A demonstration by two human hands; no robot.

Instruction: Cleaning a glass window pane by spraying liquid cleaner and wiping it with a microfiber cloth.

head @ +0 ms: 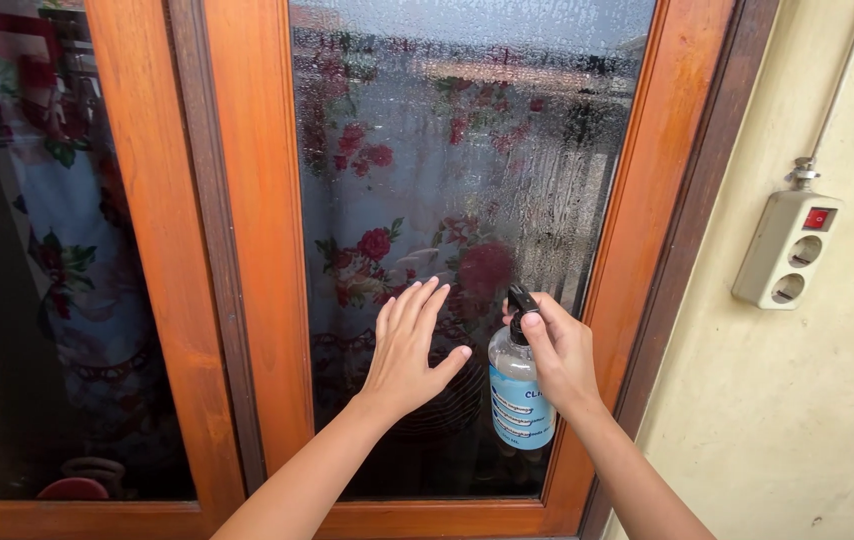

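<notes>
Your left hand (407, 350) lies flat, fingers spread, on the wet window pane (467, 130); your right hand (562, 355) grips a blue spray bottle (519, 395) just beside it.

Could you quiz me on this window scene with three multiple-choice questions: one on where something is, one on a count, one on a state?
1. Where is the white power strip?
A. On the wall right of the wooden window frame
B. On the floor
C. On the glass

2. How many round sockets does it show?
A. One
B. Two
C. Four

3. How is the right-hand glass pane?
A. Dry
B. Cracked
C. Wet with spray droplets

Answers: 1 A, it hangs on the cream wall. 2 B, two holes below a red switch. 3 C, droplets cover the pane where the right hand holds the clear spray bottle and the left hand lies open.
</notes>
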